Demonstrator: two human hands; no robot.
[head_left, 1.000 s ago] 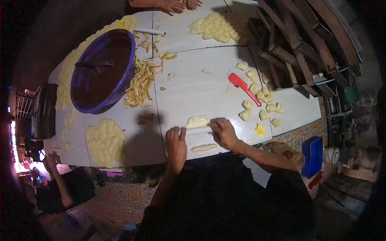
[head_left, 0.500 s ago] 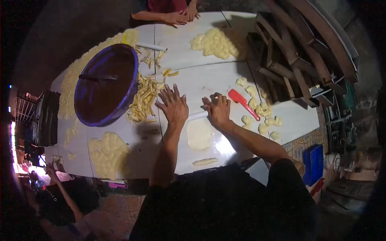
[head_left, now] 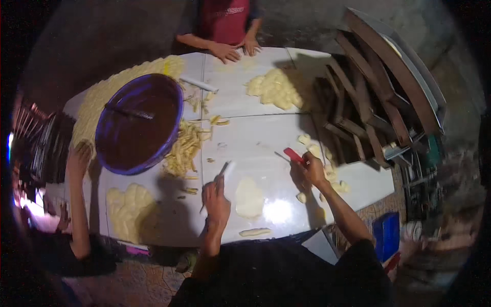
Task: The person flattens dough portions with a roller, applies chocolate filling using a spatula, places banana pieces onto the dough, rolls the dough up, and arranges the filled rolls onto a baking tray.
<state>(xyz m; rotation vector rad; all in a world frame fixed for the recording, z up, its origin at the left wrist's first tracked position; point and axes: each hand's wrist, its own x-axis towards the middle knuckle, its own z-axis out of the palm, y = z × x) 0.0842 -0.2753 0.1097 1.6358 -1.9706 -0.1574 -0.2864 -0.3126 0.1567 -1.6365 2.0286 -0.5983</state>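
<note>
My left hand (head_left: 217,204) is closed around a white rolling rod (head_left: 228,169), tilted up at the left of a flat sheet of dough (head_left: 249,198). My right hand (head_left: 313,171) grips a red-handled spatula (head_left: 293,154) above the table's right side; its tip points to the left. Small dough lumps (head_left: 339,186) lie beside and below that hand. A rolled strip of dough (head_left: 255,232) rests at the near edge of the white table (head_left: 245,135). Pale yellow filling strips (head_left: 183,151) are heaped beyond my left hand.
A purple basin (head_left: 180,110) of brown contents stands at left, dough pieces (head_left: 102,100) behind it. Dough masses lie at far centre (head_left: 275,88) and near left (head_left: 129,207). Wooden trays (head_left: 365,97) are stacked at right. Co-workers' hands rest at the far edge (head_left: 225,52) and left (head_left: 79,159).
My left hand has lifted the rod off the dough sheet and moved left and nearer. My right hand has let go of the rod and taken up the spatula. A co-worker's arm now reaches in at left.
</note>
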